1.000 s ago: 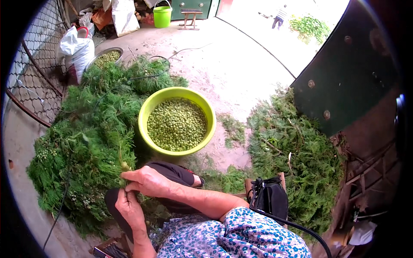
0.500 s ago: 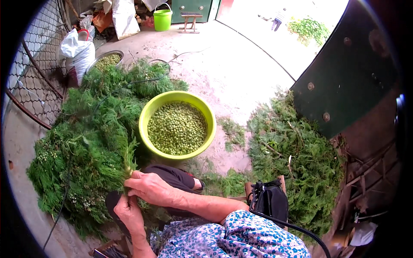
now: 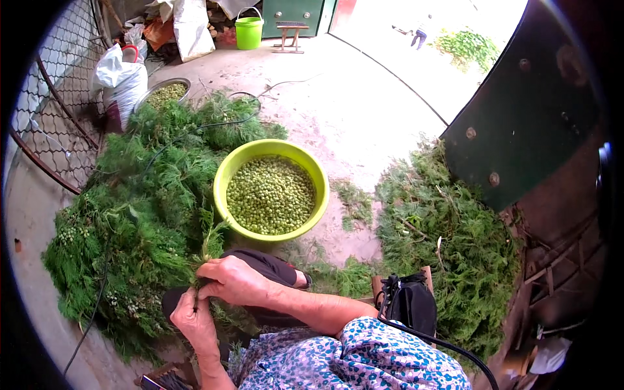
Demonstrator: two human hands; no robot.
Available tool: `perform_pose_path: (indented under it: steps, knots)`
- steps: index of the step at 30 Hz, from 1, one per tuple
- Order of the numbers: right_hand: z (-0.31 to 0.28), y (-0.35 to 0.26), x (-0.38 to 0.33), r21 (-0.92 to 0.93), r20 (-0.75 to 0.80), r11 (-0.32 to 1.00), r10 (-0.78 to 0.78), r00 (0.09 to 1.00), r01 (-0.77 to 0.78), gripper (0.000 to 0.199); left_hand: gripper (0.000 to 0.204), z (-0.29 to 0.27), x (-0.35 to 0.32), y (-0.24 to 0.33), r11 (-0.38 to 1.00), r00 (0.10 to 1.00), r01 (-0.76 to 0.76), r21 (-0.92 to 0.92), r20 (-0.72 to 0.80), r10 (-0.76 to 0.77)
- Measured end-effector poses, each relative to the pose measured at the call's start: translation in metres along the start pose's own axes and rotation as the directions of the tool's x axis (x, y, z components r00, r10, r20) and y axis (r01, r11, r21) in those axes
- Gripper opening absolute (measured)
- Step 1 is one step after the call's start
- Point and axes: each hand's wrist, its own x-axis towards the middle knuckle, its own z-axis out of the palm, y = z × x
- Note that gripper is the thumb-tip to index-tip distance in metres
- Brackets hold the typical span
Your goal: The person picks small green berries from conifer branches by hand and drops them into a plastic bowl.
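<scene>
One feathery, bright-green sprig [image 3: 212, 243] is pinched by the left fingers [image 3: 187, 304] and right fingers [image 3: 210, 270].

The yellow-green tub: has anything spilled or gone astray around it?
The tub sits upright with its green berries inside; single stray ones would be too small to tell. Slightly untidy: loose sprigs litter the floor to its right, and a black cable trails across the left heap of branches, where it could snag.

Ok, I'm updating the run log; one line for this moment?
Right hand: gripping sprig | left hand: pinching sprig's base | tub: holds berries
</scene>
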Motion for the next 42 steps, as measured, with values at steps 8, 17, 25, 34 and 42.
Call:
perform_pose_path:
  steps: [8,17,25,34,42]
  knots:
    - [0.004,-0.002,-0.001,0.06,-0.016,0.998,0.038,0.999,-0.037,0.018,0.012,-0.002,-0.001,0.005,0.999,1.0,0.016,-0.032,0.007,-0.015]
    - [0.008,-0.004,-0.001,0.21,0.013,0.974,0.088,0.996,-0.089,0.011,0.016,-0.004,-0.002,0.002,0.996,0.998,-0.054,0.065,-0.029,0.056]
    - [0.007,-0.005,-0.003,0.385,0.018,0.903,0.201,0.98,-0.192,0.023,0.02,0.001,0.0,0.006,0.997,0.997,-0.066,-0.032,-0.046,0.065]
    - [0.026,0.003,-0.009,0.209,-0.244,0.978,0.032,0.969,0.02,0.02,0.021,-0.002,0.0,0.001,0.997,0.994,-0.08,0.006,0.072,0.08]
    - [0.004,-0.009,-0.006,0.595,0.092,0.728,0.36,0.928,-0.341,0.02,0.032,-0.004,-0.001,0.011,0.797,0.964,0.261,-0.545,0.105,-0.244]
